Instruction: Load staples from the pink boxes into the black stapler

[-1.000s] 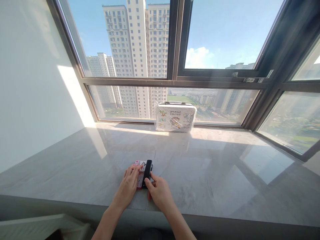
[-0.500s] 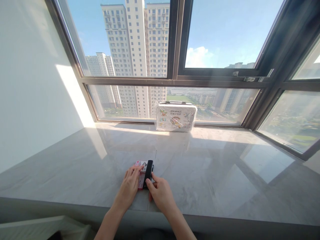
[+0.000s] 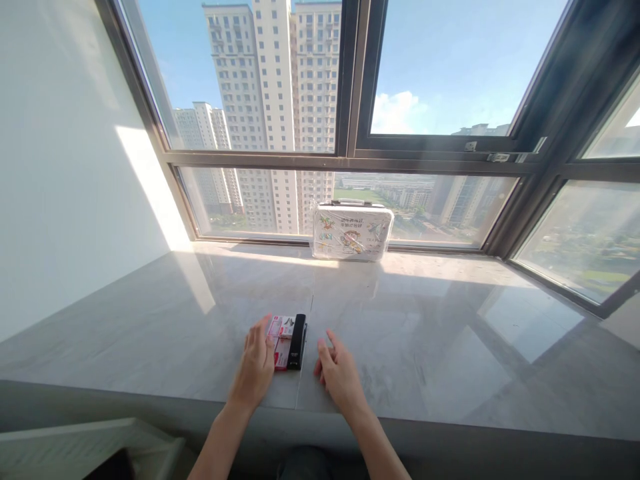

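A black stapler (image 3: 297, 342) lies lengthwise on the grey marbled ledge. Directly to its left, and apparently touching it, are two small pink-and-white printed boxes: a far box (image 3: 283, 325) and a near box (image 3: 282, 353). My left hand (image 3: 254, 363) rests along the left side of the boxes with its fingers stretched forward. It partly covers their left edges. Apart from the stapler, on its right, my right hand (image 3: 342, 375) hovers over the ledge or lightly touches it. Its fingers are loosely bent and spread, with nothing in them.
A white printed carry case (image 3: 353, 233) in clear plastic wrap stands upright against the window. The marbled ledge (image 3: 425, 347) has a front edge close to me. A white wall (image 3: 60, 167) closes the left side. Below the ledge, a pale ribbed object (image 3: 75, 447) shows at lower left.
My right hand has let go of the stapler and moved right. My left fingers have slid off the top of the boxes to their left side. The stapler and boxes stay together.
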